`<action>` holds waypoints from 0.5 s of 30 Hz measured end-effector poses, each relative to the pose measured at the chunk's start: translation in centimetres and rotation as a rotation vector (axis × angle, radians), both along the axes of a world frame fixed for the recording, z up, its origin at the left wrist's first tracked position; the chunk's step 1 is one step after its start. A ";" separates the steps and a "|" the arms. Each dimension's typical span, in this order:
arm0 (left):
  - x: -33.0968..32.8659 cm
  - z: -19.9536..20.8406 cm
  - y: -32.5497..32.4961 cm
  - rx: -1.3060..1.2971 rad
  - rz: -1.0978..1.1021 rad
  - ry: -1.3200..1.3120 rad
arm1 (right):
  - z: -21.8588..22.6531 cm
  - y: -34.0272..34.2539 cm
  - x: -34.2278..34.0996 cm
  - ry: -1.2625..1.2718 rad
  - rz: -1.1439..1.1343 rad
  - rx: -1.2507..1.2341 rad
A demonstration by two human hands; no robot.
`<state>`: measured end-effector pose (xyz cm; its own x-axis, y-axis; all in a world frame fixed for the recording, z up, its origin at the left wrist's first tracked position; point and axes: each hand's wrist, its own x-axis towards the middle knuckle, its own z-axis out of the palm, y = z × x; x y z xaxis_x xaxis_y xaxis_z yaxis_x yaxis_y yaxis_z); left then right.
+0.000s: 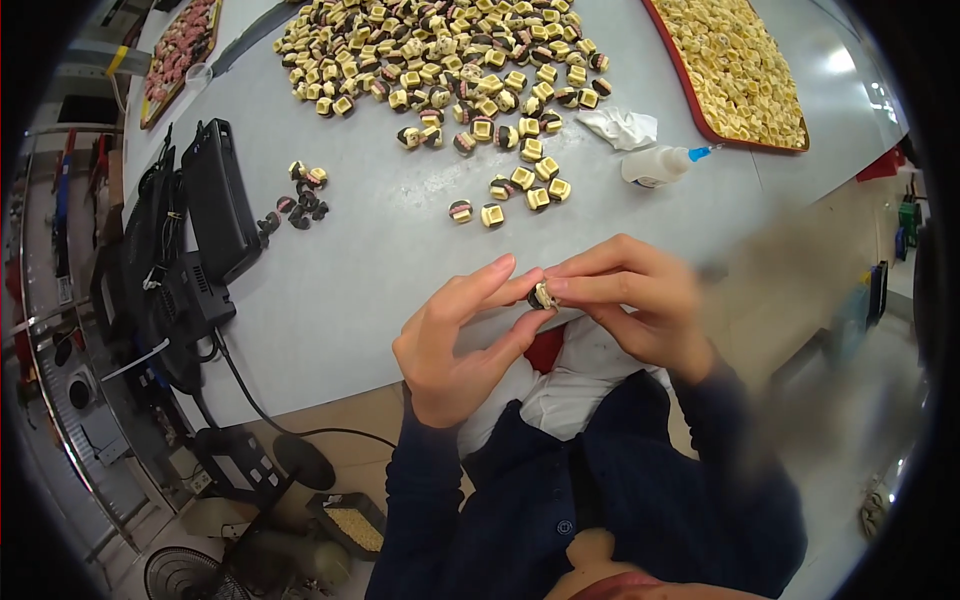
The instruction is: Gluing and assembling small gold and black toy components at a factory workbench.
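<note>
Between my two hands, just over the table's near edge, is a small black-and-cream piece (540, 296). My left hand (450, 335) pinches its dark side with thumb and fingertip. On the cream side, the fingertips of my right hand (645, 300) close on it, partly hiding it. Loose pieces of the same colours, some with a pink layer and a square hollow on top, lie just beyond my hands, such as one cream-topped piece (492, 216). Farther back spreads a big heap of these pieces (440, 60).
On the grey table (380, 270), a white squeeze bottle (650, 167) with a blue tip lies beside a crumpled white tissue (622, 127). A red-rimmed tray (694, 100) of cream pieces stands at the far right. Left are dark bits (302, 212) and a black device (222, 205) with cables.
</note>
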<state>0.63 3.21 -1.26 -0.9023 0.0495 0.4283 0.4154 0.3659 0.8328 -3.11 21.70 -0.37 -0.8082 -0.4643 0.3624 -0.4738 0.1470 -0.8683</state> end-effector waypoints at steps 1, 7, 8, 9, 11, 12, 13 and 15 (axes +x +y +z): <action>0.0 -0.2 0.0 -0.022 -0.002 0.011 | 0.2 0.0 -0.1 -0.002 0.001 0.000; 0.2 -0.2 -0.2 -0.082 -0.030 0.168 | 0.7 -0.5 0.1 -0.343 0.057 -0.227; 0.0 0.1 -0.3 -0.144 -0.032 0.233 | 0.8 -0.5 0.3 -0.562 0.074 -0.326; -0.1 0.5 -0.3 -0.148 -0.027 0.232 | 0.9 -0.5 0.4 -0.781 0.091 -0.424; -0.1 1.2 -0.4 -0.246 -0.059 0.233 | 2.0 -0.8 0.3 -0.887 0.085 -0.443; 0.0 1.0 -0.6 -0.251 -0.052 0.231 | 2.5 -0.9 0.2 -0.992 0.072 -0.460; 0.1 0.6 -0.6 -0.264 -0.055 0.264 | 2.7 -0.8 0.1 -0.995 0.082 -0.459; 0.1 0.3 -0.8 -0.284 -0.049 0.297 | 2.8 -0.3 -0.1 -0.995 0.152 -0.273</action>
<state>0.77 2.45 -0.94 -0.7352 0.2426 0.6329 0.6449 0.5379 0.5429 -3.26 21.36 2.48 -0.7389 -0.5889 -0.3273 0.4773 -0.1147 -0.8712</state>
